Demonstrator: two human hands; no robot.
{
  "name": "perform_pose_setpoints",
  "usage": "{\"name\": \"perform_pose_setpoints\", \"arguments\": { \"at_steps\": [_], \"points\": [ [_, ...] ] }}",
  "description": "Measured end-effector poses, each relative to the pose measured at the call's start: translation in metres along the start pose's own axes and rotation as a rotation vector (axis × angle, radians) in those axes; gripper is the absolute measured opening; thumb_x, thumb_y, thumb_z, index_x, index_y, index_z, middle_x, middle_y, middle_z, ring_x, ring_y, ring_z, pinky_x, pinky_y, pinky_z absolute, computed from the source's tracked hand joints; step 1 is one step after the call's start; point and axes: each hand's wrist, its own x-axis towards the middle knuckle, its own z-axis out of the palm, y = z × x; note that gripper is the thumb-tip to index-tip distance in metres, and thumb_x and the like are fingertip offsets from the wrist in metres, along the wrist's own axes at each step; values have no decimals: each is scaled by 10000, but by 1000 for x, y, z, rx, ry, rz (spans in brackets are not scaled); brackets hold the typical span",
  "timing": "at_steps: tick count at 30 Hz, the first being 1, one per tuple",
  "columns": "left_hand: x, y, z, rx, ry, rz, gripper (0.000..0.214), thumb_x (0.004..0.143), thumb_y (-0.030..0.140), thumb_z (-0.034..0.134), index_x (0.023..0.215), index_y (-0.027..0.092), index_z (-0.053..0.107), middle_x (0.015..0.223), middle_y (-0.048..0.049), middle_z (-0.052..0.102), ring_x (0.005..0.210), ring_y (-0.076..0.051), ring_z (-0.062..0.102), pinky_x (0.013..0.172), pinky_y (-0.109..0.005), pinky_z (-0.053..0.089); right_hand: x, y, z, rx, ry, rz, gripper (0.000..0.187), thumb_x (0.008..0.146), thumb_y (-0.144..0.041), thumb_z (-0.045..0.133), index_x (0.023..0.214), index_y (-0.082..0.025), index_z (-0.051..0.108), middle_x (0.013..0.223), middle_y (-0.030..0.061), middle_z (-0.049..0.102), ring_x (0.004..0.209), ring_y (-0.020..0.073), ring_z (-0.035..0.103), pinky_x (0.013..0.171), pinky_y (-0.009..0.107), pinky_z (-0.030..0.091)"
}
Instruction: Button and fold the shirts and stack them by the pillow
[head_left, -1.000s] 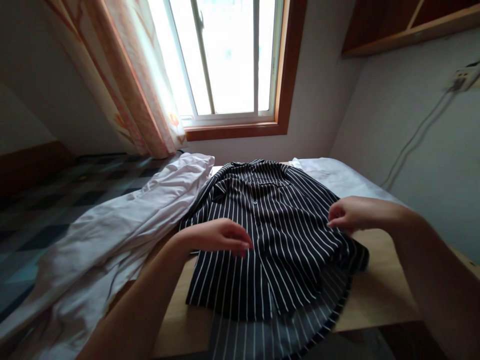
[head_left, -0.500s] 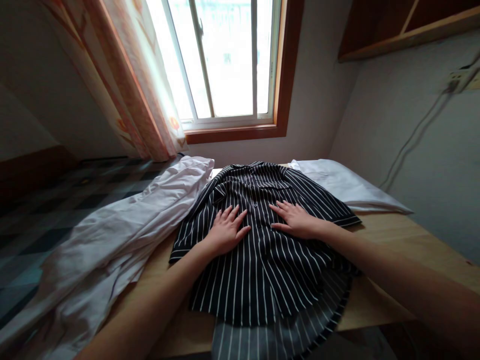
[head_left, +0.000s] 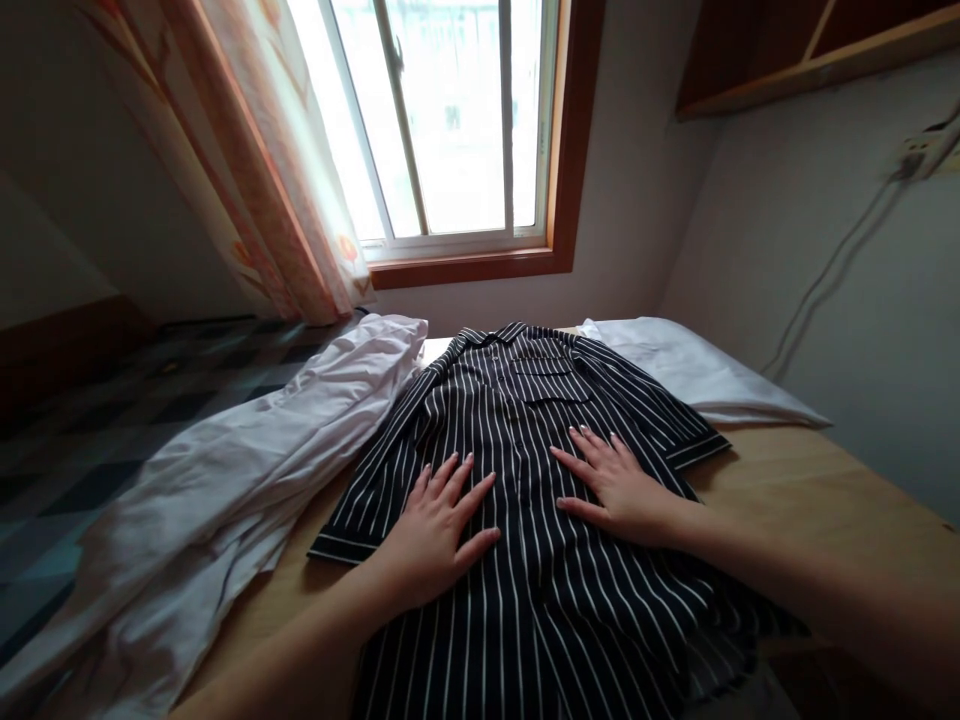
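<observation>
The left hand (head_left: 431, 545) lies palm down on the shirt (head_left: 536, 420), fingers spread apart and clamped on nothing; the right hand (head_left: 619, 495) rests the same way on the other side of the buttons, its fingers fanned too, the thumb pointing in toward the middle. The shirt, black with white stripes, is spread front up on the table (head_left: 810, 480), collar at the far end, short sleeves angled out to both sides; a pocket sits high on the right of the chest; loose folds run below the right hand, and the lower part leaves view at the bottom.

Left of the shirt stretches a rumpled white cloth (head_left: 247, 450), reaching over toward the checked bedding (head_left: 187, 400); beyond the right sleeve lies a flatter white garment (head_left: 675, 365), against the wall; behind are a window (head_left: 457, 110) and a flowered curtain (head_left: 247, 150); at right, a shelf (head_left: 825, 80), a socket (head_left: 911, 158) and a hanging cord (head_left: 817, 280).
</observation>
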Motion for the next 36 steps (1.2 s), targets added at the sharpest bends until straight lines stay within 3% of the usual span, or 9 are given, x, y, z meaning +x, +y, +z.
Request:
{"name": "perform_pose_setpoints", "arguments": {
  "at_steps": [9, 17, 21, 25, 29, 33, 36],
  "points": [
    [-30, 20, 12, 30, 79, 52, 739, 894, 710, 461, 1532, 350, 356, 1624, -73, 293, 1489, -373, 229, 1184, -624, 203, -38, -11, 6, -1, 63, -20, 763, 892, -738, 421, 1560, -406, 262, 1652, 56, 194, 1506, 371, 174, 1192, 646, 139],
    [-59, 31, 14, 8, 49, 161, 781, 933, 655, 437, 1589, 328, 166, 1635, -53, 247, 1486, -348, 268, 1202, -603, 214, -74, -23, 2, 50, 0, -76, 737, 897, -705, 465, 1551, -454, 240, 1644, 21, 215, 1499, 375, 203, 1180, 685, 121],
    [-64, 41, 5, -4, 31, 172, 747, 913, 670, 468, 1559, 344, 285, 1595, -60, 349, 1450, -351, 346, 1179, -609, 279, -80, -32, -7, 61, -16, -73, 695, 905, -697, 463, 1532, -431, 326, 1619, 38, 293, 1482, 375, 256, 1170, 682, 168],
    [-40, 43, -8, -31, 107, 160, 539, 985, 489, 464, 1477, 272, 455, 1505, -82, 495, 1416, -313, 405, 1170, -575, 332, -63, -37, -24, 29, 54, -99, 589, 957, -627, 431, 1489, -374, 444, 1596, 37, 355, 1482, 331, 277, 1196, 627, 181],
    [-10, 37, -9, -55, 71, 242, 440, 984, 339, 496, 1408, 226, 529, 1484, -89, 515, 1420, -291, 402, 1165, -539, 367, -26, -31, -31, 1, 131, -136, 476, 994, -457, 452, 1427, -280, 537, 1553, 68, 434, 1469, 294, 317, 1194, 576, 245],
    [-6, 35, 3, -66, 71, 253, 468, 997, 361, 470, 1448, 236, 480, 1535, -79, 456, 1459, -279, 346, 1191, -549, 325, 19, -17, -31, -20, 201, -124, 438, 965, -280, 477, 1384, -201, 578, 1500, 109, 499, 1443, 282, 367, 1188, 524, 291],
    [-14, 38, 8, -66, 60, 251, 517, 1016, 433, 412, 1499, 249, 409, 1590, -63, 366, 1490, -271, 282, 1215, -560, 267, 53, -7, -29, -16, 181, -112, 460, 956, -234, 468, 1399, -157, 565, 1505, 115, 493, 1451, 274, 352, 1199, 477, 283]
  ]
}}
